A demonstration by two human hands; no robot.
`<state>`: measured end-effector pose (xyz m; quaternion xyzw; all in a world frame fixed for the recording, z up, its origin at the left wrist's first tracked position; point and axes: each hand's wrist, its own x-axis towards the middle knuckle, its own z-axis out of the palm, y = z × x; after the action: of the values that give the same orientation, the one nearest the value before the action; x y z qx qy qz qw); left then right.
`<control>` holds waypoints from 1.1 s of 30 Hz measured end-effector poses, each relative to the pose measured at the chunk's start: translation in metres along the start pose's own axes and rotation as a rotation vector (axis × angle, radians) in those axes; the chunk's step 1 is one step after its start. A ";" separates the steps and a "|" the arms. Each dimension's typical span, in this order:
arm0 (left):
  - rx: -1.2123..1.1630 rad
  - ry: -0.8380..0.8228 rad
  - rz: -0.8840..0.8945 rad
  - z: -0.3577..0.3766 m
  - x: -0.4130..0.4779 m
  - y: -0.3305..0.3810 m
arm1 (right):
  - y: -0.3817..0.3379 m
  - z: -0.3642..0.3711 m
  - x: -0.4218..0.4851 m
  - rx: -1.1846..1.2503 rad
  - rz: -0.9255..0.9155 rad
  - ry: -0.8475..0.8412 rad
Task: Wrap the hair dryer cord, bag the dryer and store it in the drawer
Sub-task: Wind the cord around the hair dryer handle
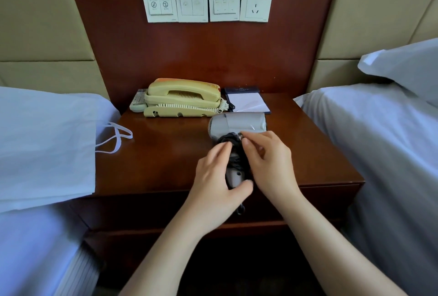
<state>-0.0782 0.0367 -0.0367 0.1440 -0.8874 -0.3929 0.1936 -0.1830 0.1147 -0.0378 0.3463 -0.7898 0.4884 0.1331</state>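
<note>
A silver hair dryer point(239, 123) lies on the wooden nightstand point(166, 153), barrel toward the phone and handle toward me. Its black cord point(233, 144) is coiled around the handle. My left hand point(215, 177) grips the handle from the left, thumb under its lower end. My right hand point(267, 160) pinches the cord at the top of the coil. A short loop of cord point(239, 209) hangs past the nightstand's front edge. A white bag point(45, 151) with white handles lies flat on the left bed. The drawer front point(154, 210) below the top is closed.
A cream telephone point(182, 97) with a coiled cord, a remote control point(138, 102) and a notepad in a dark folder point(247, 101) stand at the back of the nightstand. Beds flank it on both sides. Wall switches and a socket point(256, 2) are above.
</note>
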 end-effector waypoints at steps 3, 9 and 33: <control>-0.001 -0.021 0.013 -0.002 0.001 -0.002 | 0.002 -0.005 0.006 0.080 0.043 -0.008; -0.221 0.030 -0.042 -0.002 0.003 -0.007 | 0.005 -0.001 0.023 0.253 0.105 -0.162; -0.095 0.455 0.009 0.025 0.011 -0.002 | 0.005 -0.005 0.027 0.128 0.046 -0.209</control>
<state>-0.0990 0.0467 -0.0513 0.2156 -0.8020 -0.3907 0.3972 -0.2060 0.1088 -0.0241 0.3851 -0.7743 0.5018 0.0164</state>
